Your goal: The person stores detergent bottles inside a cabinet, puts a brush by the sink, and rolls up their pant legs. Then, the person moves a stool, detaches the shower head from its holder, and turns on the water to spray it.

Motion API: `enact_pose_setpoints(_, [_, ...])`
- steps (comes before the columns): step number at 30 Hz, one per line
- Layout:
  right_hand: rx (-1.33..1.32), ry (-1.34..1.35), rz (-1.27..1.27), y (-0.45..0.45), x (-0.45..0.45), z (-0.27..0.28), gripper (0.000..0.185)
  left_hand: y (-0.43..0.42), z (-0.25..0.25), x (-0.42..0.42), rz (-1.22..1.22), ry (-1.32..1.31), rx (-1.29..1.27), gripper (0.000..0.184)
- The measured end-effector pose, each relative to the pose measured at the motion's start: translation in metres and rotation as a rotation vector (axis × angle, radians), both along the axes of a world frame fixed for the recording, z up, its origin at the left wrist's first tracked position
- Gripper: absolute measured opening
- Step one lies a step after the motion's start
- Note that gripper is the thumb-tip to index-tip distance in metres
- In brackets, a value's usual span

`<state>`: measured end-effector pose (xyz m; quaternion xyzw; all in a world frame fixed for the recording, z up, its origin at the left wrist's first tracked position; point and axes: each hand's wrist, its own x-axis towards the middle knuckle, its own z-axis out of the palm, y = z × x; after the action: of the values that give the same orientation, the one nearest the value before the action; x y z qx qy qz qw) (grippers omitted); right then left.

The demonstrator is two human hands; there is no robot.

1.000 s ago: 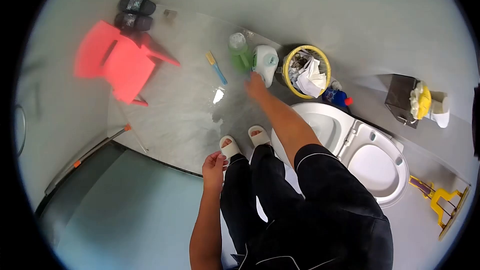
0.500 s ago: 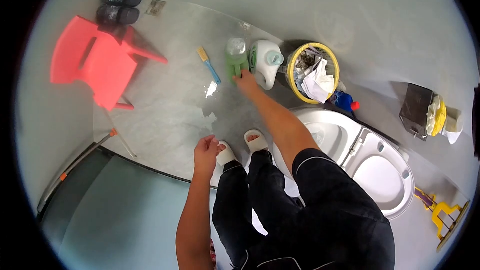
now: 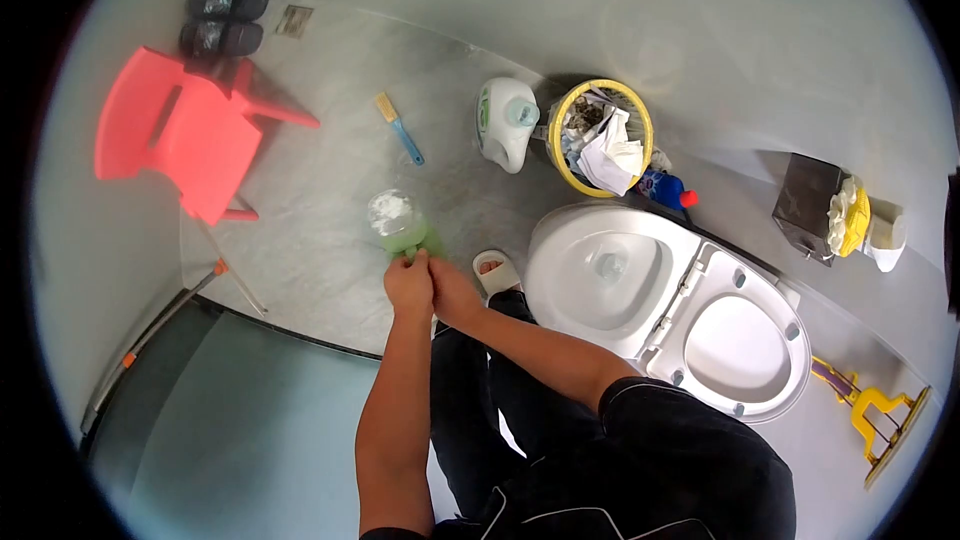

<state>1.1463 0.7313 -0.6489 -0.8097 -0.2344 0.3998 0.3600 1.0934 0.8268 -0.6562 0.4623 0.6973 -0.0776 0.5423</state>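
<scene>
A green see-through plastic mug point(image 3: 400, 225) with a handle is held out over the floor in front of my feet. Something whitish shows inside it, but whether it is foam, powder or glare I cannot make out. My left hand point(image 3: 408, 287) and my right hand point(image 3: 453, 293) are pressed together with fingers closed at the mug's handle side. The fingers partly hide the handle. Beyond the mug, a blue-handled brush point(image 3: 401, 128) with pale bristles lies on the floor. Right of the brush is a white detergent jug point(image 3: 507, 125).
An open toilet point(image 3: 610, 270) stands close on my right. Past it are a yellow-rimmed bin point(image 3: 601, 138) full of paper and a blue bottle point(image 3: 665, 189) with a red cap. To the left stand a pink chair point(image 3: 205, 140), dark slippers point(image 3: 226, 18) and a glass panel point(image 3: 260, 410).
My right hand has brought the green mug from beside the detergent jug back toward me. My left hand has come up to it, so both hands now meet at the handle.
</scene>
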Motion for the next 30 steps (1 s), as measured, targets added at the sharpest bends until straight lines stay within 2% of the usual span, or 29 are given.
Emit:
enact_pose_setpoints(1, [0.033, 0.091, 0.123, -0.002, 0.006, 0.001, 0.025, -0.003, 0.0, -0.012, -0.001, 0.001, 0.002, 0.038])
enact_pose_setpoints(2, [0.067, 0.182, 0.244, -0.003, 0.014, 0.002, 0.026, -0.004, 0.007, -0.022, 0.095, -0.08, 0.026, 0.036])
enact_pose_setpoints(4, [-0.35, 0.081, -0.022, 0.005, 0.059, 0.012, 0.037, -0.003, 0.019, -0.041, 0.186, -0.162, 0.054, 0.034])
enact_pose_setpoints(5, [-0.409, -0.136, -0.067, -0.006, 0.085, -0.015, 0.059, -0.004, 0.023, -0.05, 0.208, -0.195, 0.093, 0.031])
enact_pose_setpoints(6, [-0.437, -0.131, -0.286, 0.0, 0.12, -0.015, 0.064, -0.004, 0.028, -0.059, 0.23, -0.223, 0.132, 0.03])
enact_pose_setpoints(7, [-0.287, -0.25, -0.485, 0.002, 0.14, -0.018, 0.065, -0.003, 0.037, -0.062, 0.236, -0.219, 0.14, 0.03])
enact_pose_setpoints(9, [-0.139, 0.055, -0.665, 0.002, 0.191, -0.077, 0.059, -0.001, 0.058, -0.067, 0.212, -0.176, 0.201, 0.029])
enact_pose_setpoints(10, [-0.134, 0.059, -0.656, 0.002, 0.208, -0.089, 0.059, -0.002, 0.061, -0.074, 0.22, -0.173, 0.208, 0.029])
enact_pose_setpoints(12, [-0.131, 0.653, -0.797, 0.006, 0.232, -0.106, 0.047, -0.004, 0.066, -0.089, 0.139, -0.134, 0.198, 0.028])
enact_pose_setpoints(16, [-0.097, 0.759, -0.746, 0.02, 0.238, -0.105, 0.042, -0.011, 0.094, -0.105, 0.188, -0.125, 0.206, 0.027])
enact_pose_setpoints(19, [-0.158, 0.71, -0.637, 0.021, 0.215, -0.061, 0.036, -0.018, 0.133, -0.118, 0.205, -0.063, 0.135, 0.026])
enact_pose_setpoints(21, [-0.137, 0.59, -0.317, 0.012, 0.194, -0.018, 0.031, -0.033, 0.149, -0.129, 0.247, -0.105, 0.183, 0.026])
enact_pose_setpoints(26, [-0.024, 0.439, 0.008, -0.017, 0.128, 0.124, 0.032, -0.072, 0.246, -0.141, 0.264, -0.122, 0.275, 0.027])
enact_pose_setpoints(27, [-0.124, 0.624, -0.036, -0.013, 0.121, 0.189, 0.031, -0.081, 0.266, -0.143, 0.29, -0.144, 0.306, 0.028])
enact_pose_setpoints(29, [0.032, 0.627, 0.03, -0.032, 0.095, 0.236, 0.029, -0.097, 0.31, -0.146, 0.337, -0.166, 0.349, 0.029])
enact_pose_setpoints(30, [0.029, 0.63, 0.057, -0.037, 0.091, 0.267, 0.029, -0.102, 0.334, -0.148, 0.292, -0.14, 0.345, 0.03])
